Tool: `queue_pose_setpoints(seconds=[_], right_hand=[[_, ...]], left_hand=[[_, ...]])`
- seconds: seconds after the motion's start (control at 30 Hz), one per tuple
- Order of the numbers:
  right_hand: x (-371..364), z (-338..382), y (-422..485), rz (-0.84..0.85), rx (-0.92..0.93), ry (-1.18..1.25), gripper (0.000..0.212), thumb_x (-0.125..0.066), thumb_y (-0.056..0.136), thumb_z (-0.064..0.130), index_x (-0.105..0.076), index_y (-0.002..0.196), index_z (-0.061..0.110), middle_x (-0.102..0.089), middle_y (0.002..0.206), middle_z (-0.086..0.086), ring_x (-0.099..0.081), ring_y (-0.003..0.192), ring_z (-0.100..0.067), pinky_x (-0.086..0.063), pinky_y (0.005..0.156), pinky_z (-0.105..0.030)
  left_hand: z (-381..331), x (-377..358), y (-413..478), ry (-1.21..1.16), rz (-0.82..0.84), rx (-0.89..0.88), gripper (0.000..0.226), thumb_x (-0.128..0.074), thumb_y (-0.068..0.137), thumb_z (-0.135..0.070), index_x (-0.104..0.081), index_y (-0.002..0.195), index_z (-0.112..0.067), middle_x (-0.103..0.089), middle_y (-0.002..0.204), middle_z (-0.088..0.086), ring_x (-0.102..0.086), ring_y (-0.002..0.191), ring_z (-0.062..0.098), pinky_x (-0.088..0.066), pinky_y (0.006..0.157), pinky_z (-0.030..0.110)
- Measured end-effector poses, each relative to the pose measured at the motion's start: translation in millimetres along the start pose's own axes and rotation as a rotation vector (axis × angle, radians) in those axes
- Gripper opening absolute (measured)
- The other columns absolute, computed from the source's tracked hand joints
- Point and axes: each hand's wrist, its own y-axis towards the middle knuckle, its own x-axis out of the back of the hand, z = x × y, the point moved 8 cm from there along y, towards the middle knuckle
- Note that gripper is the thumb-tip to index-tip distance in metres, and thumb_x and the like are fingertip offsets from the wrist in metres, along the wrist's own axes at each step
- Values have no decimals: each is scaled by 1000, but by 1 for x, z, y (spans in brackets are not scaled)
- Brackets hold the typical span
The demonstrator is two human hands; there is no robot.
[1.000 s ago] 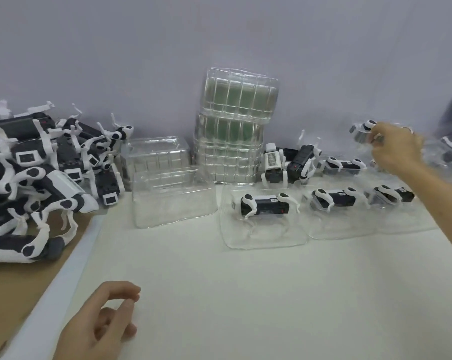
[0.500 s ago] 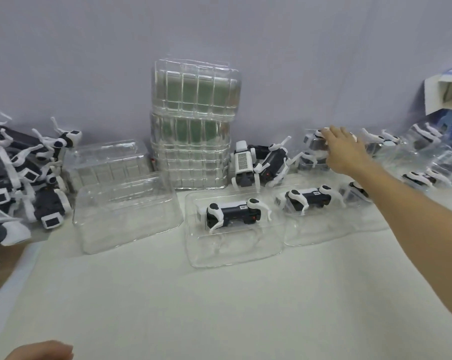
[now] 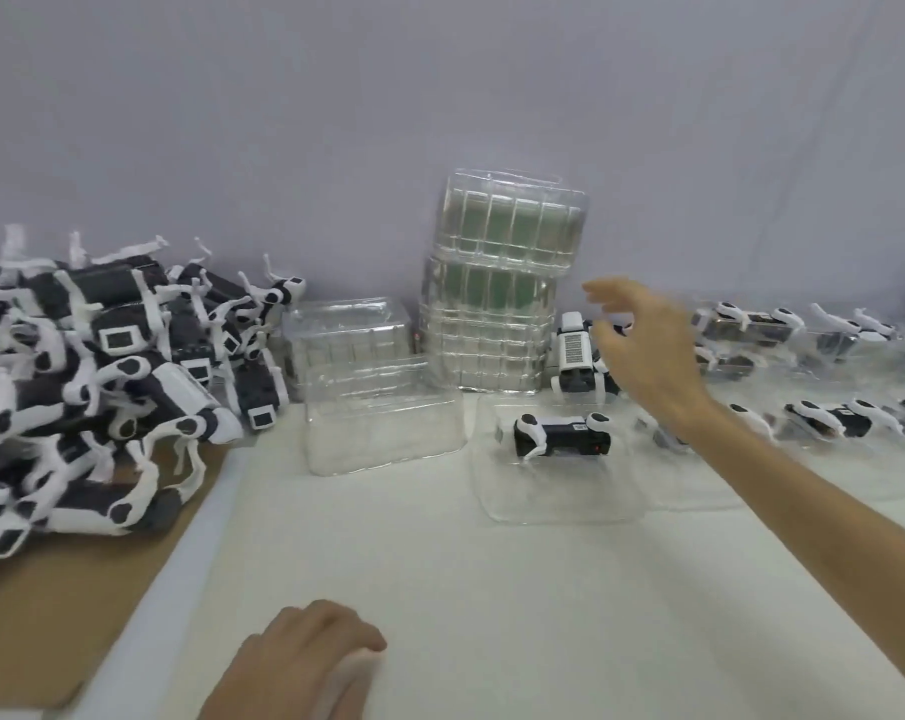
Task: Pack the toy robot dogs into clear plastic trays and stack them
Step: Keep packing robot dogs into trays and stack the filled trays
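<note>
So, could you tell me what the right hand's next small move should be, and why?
Probably lower the right hand onto the loose toy robot dog beside the tray stack: the hand is open and empty right by it, and that dog sits in no tray.

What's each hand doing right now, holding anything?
Left hand: loosely curled, resting on the table, holding nothing.
Right hand: open, spread in the air, holding nothing.

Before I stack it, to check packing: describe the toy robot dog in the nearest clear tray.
The toy robot dog has a black body, white folded legs with black joints, a pale label on top and a red spot at its right end. It lies left to right in the clear plastic tray; only the tray touches it.
</note>
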Motion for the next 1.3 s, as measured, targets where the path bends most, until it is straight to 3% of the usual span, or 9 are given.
queue_pose_setpoints(seconds=[0.13, 0.2, 0.27, 0.47, 0.57, 0.67, 0.77, 1.03, 1.3], right_hand=[[-72, 100, -43, 256, 190, 154, 31, -58, 90, 4, -72, 107, 25, -72, 98, 15, -64, 91, 2, -48, 88, -15], [-110, 140, -59, 379, 270, 136, 29, -61, 91, 12, -69, 116, 25, -71, 109, 12, -63, 98, -3, -48, 93, -24], [-147, 176, -67, 464, 370, 23, 37, -61, 94, 27, -61, 130, 30, -65, 127, 10, -60, 112, -12, -47, 96, -32], [-261, 189, -56, 863, 411, -464, 100, -72, 80, 59, -18, 156, 25, -23, 162, -3, -42, 137, -32, -38, 108, -45], [-282, 153, -62, 1027, 295, -526, 124, -87, 71, 42, -2, 159, 22, 9, 167, -2, -37, 142, -35, -39, 111, -49], [-271, 144, -62, 828, 322, -356, 132, -92, 65, 31, 1, 158, 28, 13, 166, 0, -54, 125, -36, -49, 99, -49], [-251, 128, -64, 685, 322, -418, 120, -90, 66, 38, -11, 155, 25, -10, 164, -3, -58, 118, -30, -36, 112, -52], [-198, 117, -85, 547, 326, -269, 27, -74, 87, 22, -63, 111, 19, -57, 116, 4, -54, 112, -20, -43, 92, -34], [-108, 163, -138, 126, 187, 399, 25, -67, 94, 27, -64, 119, 26, -54, 86, 13, -54, 72, -8, -44, 66, -16]], left_hand=[[19, 2, -8, 228, 53, 62, 49, -39, 82, -60, -65, 120, -44, -62, 131, -19, -59, 118, 0, -35, 90, 18], [36, 8, -10, 276, -82, 119, 55, -32, 97, -60, -31, 150, -44, -11, 160, -22, -11, 148, 1, -7, 116, 26], [55, -9, -10, 252, 0, 207, 65, -28, 99, -63, -3, 156, -44, 20, 159, -22, 22, 148, 5, 15, 118, 34], [60, -17, -9, 273, 10, 195, 71, -21, 93, -64, -3, 157, -40, 16, 164, -15, 20, 150, 10, 23, 113, 37], [61, -18, -6, 270, 31, 197, 67, -26, 97, -62, -6, 157, -38, 13, 165, -12, 16, 152, 12, 17, 117, 40], [54, 1, -6, 378, -153, 157, 58, -31, 98, -56, -29, 153, -40, -12, 166, -10, -11, 153, 15, -9, 122, 43], [57, -18, -8, 251, 52, 170, 65, -28, 101, -57, -6, 158, -36, 13, 166, -10, 17, 152, 13, 14, 119, 41], [55, -10, -18, 184, 37, 195, 60, -29, 102, -55, -12, 157, -37, 8, 165, -14, 15, 151, 8, 12, 122, 35], [48, 36, -27, -629, -452, 292, 23, -60, 96, -39, -57, 118, -38, -66, 114, -19, -62, 102, -2, -48, 86, 16]])
